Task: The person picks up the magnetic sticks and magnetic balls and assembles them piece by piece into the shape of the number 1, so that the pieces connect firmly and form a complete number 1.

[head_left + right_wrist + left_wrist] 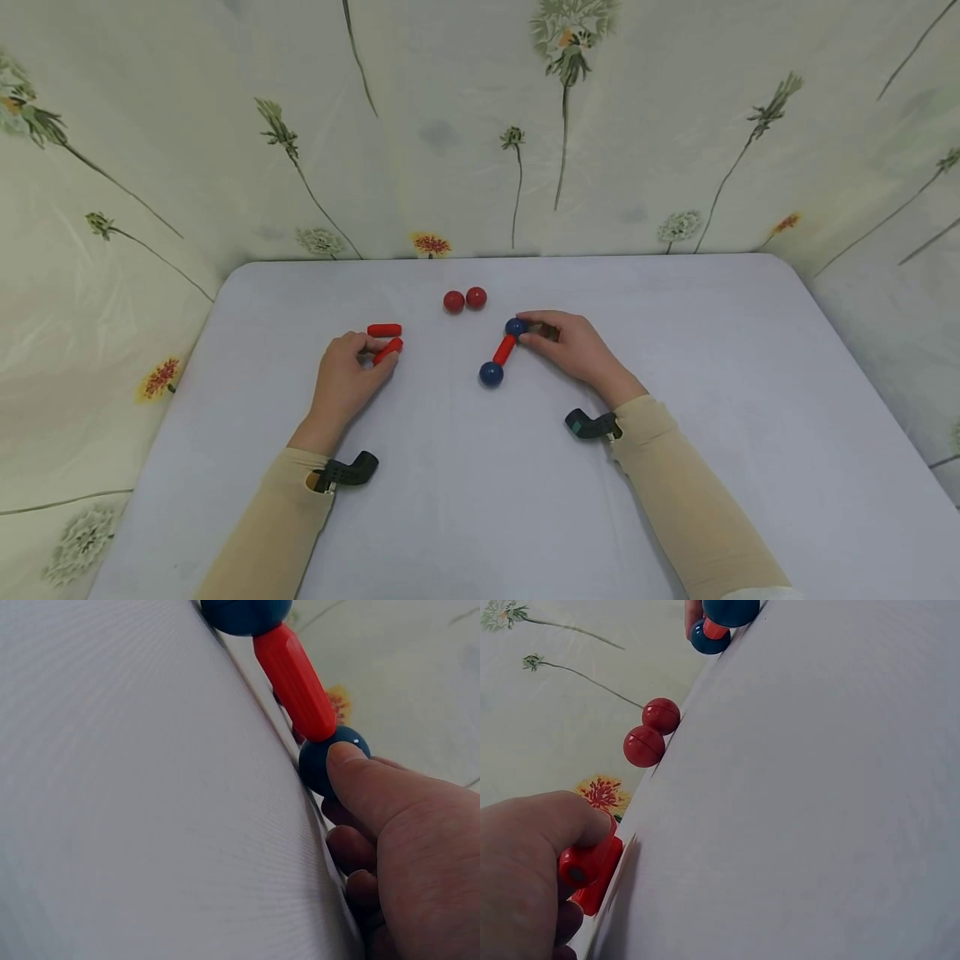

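Note:
My left hand (347, 377) pinches a short red rod (387, 350) between thumb and fingers at the left of the table. Just behind it lies a second red rod (385, 330). On the right, my right hand (573, 343) holds a dark blue ball (515, 327) between thumb and fingertips. That ball joins one end of another red rod (296, 682), whose other end meets a second blue ball (491, 374) nearer to me. In the right wrist view the thumb presses on the gripped ball (319, 766).
Two red balls (453, 302) sit side by side near the back of the white table (450, 500). Behind and at the sides hangs a pale curtain (450, 125) with a flower print. Each wrist carries a dark camera mount (356, 468).

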Available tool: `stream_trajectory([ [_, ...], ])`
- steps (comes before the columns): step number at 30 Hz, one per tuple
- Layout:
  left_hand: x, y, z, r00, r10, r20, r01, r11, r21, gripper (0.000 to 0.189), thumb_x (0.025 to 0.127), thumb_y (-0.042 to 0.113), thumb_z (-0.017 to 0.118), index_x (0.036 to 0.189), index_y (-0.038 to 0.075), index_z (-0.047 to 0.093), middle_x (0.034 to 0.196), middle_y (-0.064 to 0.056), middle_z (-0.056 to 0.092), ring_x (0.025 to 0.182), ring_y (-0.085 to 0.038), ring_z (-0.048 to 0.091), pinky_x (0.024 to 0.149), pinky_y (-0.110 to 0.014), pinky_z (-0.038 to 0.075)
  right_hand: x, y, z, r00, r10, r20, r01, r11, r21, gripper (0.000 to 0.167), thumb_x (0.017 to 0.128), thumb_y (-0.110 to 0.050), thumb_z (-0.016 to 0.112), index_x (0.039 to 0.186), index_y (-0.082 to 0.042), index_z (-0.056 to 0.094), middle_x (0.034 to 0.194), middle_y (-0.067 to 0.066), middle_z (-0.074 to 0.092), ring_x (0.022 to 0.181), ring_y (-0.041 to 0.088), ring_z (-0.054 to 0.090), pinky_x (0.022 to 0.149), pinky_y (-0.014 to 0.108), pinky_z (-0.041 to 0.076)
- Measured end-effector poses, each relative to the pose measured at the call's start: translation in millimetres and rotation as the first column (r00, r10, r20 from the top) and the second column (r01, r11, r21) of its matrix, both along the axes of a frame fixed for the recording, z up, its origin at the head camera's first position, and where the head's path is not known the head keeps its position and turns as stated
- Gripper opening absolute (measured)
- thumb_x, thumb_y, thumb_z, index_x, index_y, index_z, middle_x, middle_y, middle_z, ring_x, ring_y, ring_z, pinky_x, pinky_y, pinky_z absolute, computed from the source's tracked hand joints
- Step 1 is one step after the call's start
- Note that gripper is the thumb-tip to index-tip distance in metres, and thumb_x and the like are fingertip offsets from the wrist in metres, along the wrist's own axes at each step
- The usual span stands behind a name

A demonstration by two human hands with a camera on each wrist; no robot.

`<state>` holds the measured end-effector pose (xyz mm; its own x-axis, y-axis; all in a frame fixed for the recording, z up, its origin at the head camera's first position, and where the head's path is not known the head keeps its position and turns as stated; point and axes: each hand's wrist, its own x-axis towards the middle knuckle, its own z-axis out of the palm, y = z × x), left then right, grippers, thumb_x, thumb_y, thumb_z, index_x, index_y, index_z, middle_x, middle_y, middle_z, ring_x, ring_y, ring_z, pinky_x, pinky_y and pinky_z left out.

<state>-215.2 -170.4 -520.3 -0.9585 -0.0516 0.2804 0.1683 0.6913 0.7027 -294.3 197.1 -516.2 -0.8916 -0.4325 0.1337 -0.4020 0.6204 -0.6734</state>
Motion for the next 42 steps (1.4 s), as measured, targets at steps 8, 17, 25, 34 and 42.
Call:
stream_trajectory([
  [8, 5.7, 3.6, 0.3, 1.000, -0.014, 0.018, 0.014, 0.999, 0.040, 0.021, 0.087, 0.023, 0.076, 0.104, 0.013, 0.072, 0.092, 0.001, 0.063, 0.084, -0.019, 0.052, 0.071, -0.036, 0.044, -1.0, -0.2, -1.7, 1.000, -0.005, -0.006, 0.005, 1.000, -0.005, 0.040, 0.091, -0.045, 0.069, 0.129, -0.030, 0.066, 0.096, -0.011, 0.066, 0.080, 0.012, 0.057, 0.072, 0.033, 0.049],
  [17, 12.8, 14.9, 0.8, 0.999, -0.034, 0.007, 0.033, 0.995, 0.096, 0.018, 0.086, 0.025, 0.077, 0.101, 0.017, 0.071, 0.093, 0.005, 0.063, 0.084, -0.015, 0.053, 0.069, -0.034, 0.045, -0.7, 0.0, -1.1, 1.000, -0.002, -0.013, 0.002, 1.000, -0.004, 0.041, 0.092, -0.045, 0.068, 0.129, -0.029, 0.066, 0.096, -0.010, 0.066, 0.080, 0.012, 0.057, 0.072, 0.033, 0.049],
  [25, 17.0, 31.6, 2.1, 0.997, -0.075, 0.007, 0.074, 0.993, 0.094, 0.018, 0.086, 0.028, 0.077, 0.100, 0.018, 0.070, 0.093, 0.008, 0.063, 0.084, -0.013, 0.054, 0.070, -0.033, 0.047, -0.1, 0.0, 0.3, 1.000, -0.013, -0.011, 0.013, 1.000, -0.009, 0.041, 0.092, -0.043, 0.069, 0.129, -0.028, 0.066, 0.095, -0.010, 0.066, 0.080, 0.012, 0.057, 0.072, 0.033, 0.049],
  [34, 24.3, 44.7, 4.5, 0.996, -0.080, 0.044, 0.074, 0.989, 0.128, 0.016, 0.086, 0.028, 0.078, 0.098, 0.021, 0.071, 0.088, 0.009, 0.059, 0.082, -0.013, 0.053, 0.066, -0.031, 0.047, -0.2, -0.6, 1.3, 1.000, -0.015, -0.007, 0.015, 1.000, 0.005, 0.042, 0.092, -0.044, 0.068, 0.130, -0.028, 0.065, 0.094, -0.008, 0.065, 0.080, 0.013, 0.056, 0.071, 0.033, 0.048],
  [42, 28.6, 57.7, 3.1, 0.993, -0.113, 0.029, 0.107, 0.982, 0.154, 0.014, 0.085, 0.027, 0.079, 0.095, 0.020, 0.072, 0.086, 0.009, 0.061, 0.080, -0.012, 0.054, 0.068, -0.030, 0.048, -0.8, 1.0, 0.4, 1.000, -0.014, -0.005, 0.014, 1.000, 0.005, 0.042, 0.092, -0.045, 0.068, 0.131, -0.028, 0.065, 0.094, -0.008, 0.066, 0.080, 0.013, 0.057, 0.071, 0.033, 0.048],
])
